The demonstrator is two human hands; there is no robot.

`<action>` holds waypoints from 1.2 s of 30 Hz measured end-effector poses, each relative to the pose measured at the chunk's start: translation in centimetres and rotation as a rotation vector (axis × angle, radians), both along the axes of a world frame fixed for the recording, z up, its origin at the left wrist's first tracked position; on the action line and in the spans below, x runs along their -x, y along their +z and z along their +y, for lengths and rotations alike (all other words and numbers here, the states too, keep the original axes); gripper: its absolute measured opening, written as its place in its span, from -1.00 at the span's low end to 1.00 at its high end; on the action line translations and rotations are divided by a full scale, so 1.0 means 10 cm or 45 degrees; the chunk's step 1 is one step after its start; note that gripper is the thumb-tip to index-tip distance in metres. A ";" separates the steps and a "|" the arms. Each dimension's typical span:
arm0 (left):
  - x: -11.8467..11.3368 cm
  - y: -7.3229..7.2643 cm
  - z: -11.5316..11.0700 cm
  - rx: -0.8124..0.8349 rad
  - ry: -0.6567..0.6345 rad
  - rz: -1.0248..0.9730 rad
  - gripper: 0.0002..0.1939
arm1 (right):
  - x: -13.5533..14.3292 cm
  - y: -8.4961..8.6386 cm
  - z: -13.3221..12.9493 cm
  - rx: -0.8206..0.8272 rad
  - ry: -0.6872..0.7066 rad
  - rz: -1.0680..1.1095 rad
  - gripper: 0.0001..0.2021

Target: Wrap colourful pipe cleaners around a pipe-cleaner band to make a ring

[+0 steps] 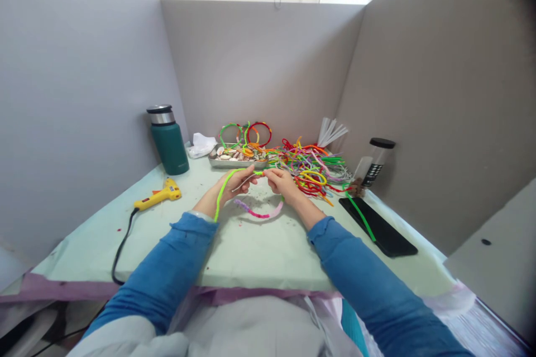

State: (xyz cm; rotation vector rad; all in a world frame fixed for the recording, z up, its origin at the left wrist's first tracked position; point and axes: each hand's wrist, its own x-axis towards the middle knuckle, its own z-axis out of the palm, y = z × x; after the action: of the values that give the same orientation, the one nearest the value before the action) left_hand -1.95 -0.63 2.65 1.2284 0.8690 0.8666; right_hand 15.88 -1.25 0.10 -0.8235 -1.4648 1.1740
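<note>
My left hand (pixel 234 184) pinches a thin silver headband and a lime-green pipe cleaner (pixel 221 192) whose free end trails back over my left wrist. My right hand (pixel 281 181) holds the other part of the same band at the green wrapped spot, fingertips nearly meeting the left ones. Just below both hands, a pink and purple wrapped headband (pixel 259 212) lies flat on the pale green table cover (pixel 251 251). Both sleeves are blue.
A metal tray (pixel 234 160) of shells and wrapped hoops sits behind the hands, beside a heap of coloured pipe cleaners (pixel 312 170). A yellow glue gun (pixel 159 196) and green flask (pixel 170 142) are left; a black phone (pixel 379 227) and dark-capped bottle (pixel 377 162) are right. Grey partitions surround the desk.
</note>
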 end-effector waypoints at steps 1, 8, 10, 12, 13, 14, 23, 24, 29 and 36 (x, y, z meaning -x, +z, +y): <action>0.00 0.01 -0.01 0.016 -0.011 -0.037 -0.54 | 0.00 0.00 0.01 0.006 0.006 0.018 -0.67; -0.02 0.03 -0.02 -0.059 0.000 -0.061 -0.57 | -0.02 -0.01 0.03 0.008 0.009 0.039 -0.66; -0.02 0.02 -0.02 -0.084 0.027 -0.012 -0.58 | -0.01 -0.01 0.02 0.001 0.014 0.023 -0.66; -0.02 0.01 -0.02 -0.092 0.037 0.017 -0.60 | -0.01 -0.01 0.02 -0.004 0.011 0.012 -0.66; -0.02 0.01 -0.02 -0.096 0.036 0.024 -0.61 | -0.01 -0.01 0.01 -0.006 0.006 0.005 -0.66; -0.01 0.00 -0.01 -0.099 0.030 0.036 -0.62 | -0.01 -0.01 0.01 -0.010 0.000 -0.004 -0.66; 0.01 -0.02 0.02 0.036 0.002 0.003 -0.83 | 0.00 -0.03 0.01 -0.081 -0.039 -0.106 -0.65; 0.01 -0.02 0.02 0.077 -0.023 -0.034 -0.85 | 0.00 -0.03 0.01 -0.076 -0.035 -0.100 -0.65; 0.02 -0.01 0.03 0.222 -0.078 -0.109 -0.89 | 0.00 -0.03 0.02 -0.036 -0.021 -0.056 -0.66; -0.04 -0.05 0.02 -0.131 0.163 0.241 -0.62 | 0.00 -0.03 0.03 0.053 -0.040 0.015 -0.67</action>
State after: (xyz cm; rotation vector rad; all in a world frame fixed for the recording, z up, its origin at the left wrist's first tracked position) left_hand -1.57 -0.40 2.19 1.3717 1.0754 0.9169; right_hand 15.91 -0.98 -0.15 -0.8635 -1.4171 1.1873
